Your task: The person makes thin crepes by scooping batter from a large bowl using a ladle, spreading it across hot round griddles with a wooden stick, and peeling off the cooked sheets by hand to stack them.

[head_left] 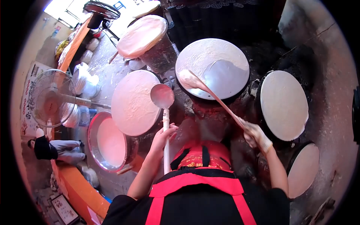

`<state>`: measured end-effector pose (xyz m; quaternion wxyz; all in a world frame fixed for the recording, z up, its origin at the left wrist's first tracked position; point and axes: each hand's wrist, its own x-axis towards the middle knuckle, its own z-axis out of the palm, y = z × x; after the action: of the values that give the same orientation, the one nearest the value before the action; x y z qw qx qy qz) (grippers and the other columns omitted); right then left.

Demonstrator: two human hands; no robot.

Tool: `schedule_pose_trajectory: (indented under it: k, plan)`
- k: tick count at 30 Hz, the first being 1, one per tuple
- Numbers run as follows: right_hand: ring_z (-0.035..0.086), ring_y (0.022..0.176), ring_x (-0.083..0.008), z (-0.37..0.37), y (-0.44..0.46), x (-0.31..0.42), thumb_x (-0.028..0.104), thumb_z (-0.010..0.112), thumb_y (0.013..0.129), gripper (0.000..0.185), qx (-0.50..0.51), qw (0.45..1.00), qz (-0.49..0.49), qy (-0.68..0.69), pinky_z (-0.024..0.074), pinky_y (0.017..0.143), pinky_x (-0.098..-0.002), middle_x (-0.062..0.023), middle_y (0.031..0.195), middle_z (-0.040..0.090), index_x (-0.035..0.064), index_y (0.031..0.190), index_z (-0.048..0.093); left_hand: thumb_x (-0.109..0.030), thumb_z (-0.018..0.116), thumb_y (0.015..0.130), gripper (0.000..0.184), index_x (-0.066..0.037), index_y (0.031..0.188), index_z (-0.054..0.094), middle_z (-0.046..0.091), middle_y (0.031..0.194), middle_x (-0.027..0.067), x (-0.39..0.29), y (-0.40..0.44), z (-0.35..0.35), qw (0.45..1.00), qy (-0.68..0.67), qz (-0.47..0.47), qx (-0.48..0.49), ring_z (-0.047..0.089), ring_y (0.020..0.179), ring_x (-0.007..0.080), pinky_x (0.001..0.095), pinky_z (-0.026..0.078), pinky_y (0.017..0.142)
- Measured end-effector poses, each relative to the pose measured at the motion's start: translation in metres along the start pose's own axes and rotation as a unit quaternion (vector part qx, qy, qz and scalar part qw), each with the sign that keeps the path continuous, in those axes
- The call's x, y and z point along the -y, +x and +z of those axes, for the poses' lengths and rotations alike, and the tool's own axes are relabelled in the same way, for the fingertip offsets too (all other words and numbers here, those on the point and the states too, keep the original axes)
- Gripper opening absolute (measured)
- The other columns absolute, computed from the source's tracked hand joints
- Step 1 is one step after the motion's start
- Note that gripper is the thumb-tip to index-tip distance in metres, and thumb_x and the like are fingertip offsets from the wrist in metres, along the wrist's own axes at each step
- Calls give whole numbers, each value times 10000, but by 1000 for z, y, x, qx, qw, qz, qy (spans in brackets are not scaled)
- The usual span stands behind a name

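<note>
My left hand (pixel 162 137) is wrapped round the pale handle of a ladle (pixel 162 96). The ladle's round bowl hangs over the edge of a pale, doughy-topped round surface (pixel 133 103). In my right hand (pixel 256 135), which seems to wear a glove with a yellowish cuff, is a long wooden stick (pixel 221 103). A lump of white dough or batter (pixel 189 79) clings to its far end. That end rests at the left side of a round griddle (pixel 210 50) coated in white, with a smooth grey patch showing at its right.
More white-topped round griddles (pixel 284 105) (pixel 304 170) stand to the right. On the left are a basin of pale batter (pixel 108 142) and a bucket topped with flat rounds (pixel 144 35). Fans (pixel 52 98) (pixel 102 10) and a person (pixel 56 148) are farther left.
</note>
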<state>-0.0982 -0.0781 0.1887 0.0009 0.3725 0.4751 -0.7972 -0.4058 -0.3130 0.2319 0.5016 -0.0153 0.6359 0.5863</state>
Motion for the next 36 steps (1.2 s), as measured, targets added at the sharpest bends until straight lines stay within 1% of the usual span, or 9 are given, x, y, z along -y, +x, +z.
schedule_pose_trajectory:
  k: [4,6,11,14,17,26,30,34,36]
  plan:
    - [316,353,-84,32,-30,-96,332,438,951,475,-30,985,-52,161,244,309,-231,20,522,355,203,1403,372,-125,622,850,367,11,1174,517,598,979,31,13,-2,-51,999,4,-17,28,574,843,75,195,462,770]
    - [286,332,-94,90,14,-92,352,381,978,473,82,903,-133,400,237,292,-243,21,509,313,187,1417,318,-130,623,849,382,11,1185,508,600,965,33,19,-14,-73,999,-11,-29,19,578,847,81,199,462,776]
    - [353,392,-41,237,182,-9,326,509,944,301,-119,946,-184,240,298,343,-210,55,591,413,126,1167,545,-137,612,856,339,13,1152,545,584,961,30,31,-68,-119,997,-53,-7,-46,586,869,100,220,453,831]
    - [415,392,-79,284,286,21,359,448,966,260,-179,928,-221,241,353,336,-242,11,611,471,127,1064,512,-153,608,863,387,31,1192,522,562,1062,67,44,-91,-148,995,-51,33,-80,570,899,107,234,436,867]
    - [403,374,-88,285,368,6,362,393,976,272,-298,917,-234,128,341,304,-258,20,583,439,160,1136,481,-136,601,861,211,5,1015,570,514,1211,118,51,-103,-163,993,-50,25,-108,559,926,118,257,438,885]
    - [347,366,-68,271,167,-49,273,434,973,452,-256,899,-195,298,296,292,-236,49,567,373,340,1405,318,-150,619,843,117,-47,880,575,473,1287,115,60,-92,-150,996,-79,25,-36,562,908,114,267,434,871]
    - [347,368,-71,212,128,-53,358,484,951,439,-285,911,-172,244,268,295,-230,40,580,395,362,1370,356,-139,614,838,101,-49,870,581,474,1281,115,57,-89,-130,997,-73,21,-13,556,920,110,258,429,860]
    - [356,362,-109,193,138,-21,363,533,924,173,-201,855,-209,429,293,317,-254,24,570,431,228,1015,475,-118,612,835,97,-40,881,579,478,1267,116,58,-84,-111,997,-75,11,9,554,920,106,252,426,861]
    - [349,377,-91,204,140,-14,410,553,907,256,-110,900,-63,417,286,335,-244,30,582,440,244,1100,522,-108,610,834,100,-33,890,577,487,1248,113,58,-79,-95,997,-79,2,19,554,916,102,245,427,854]
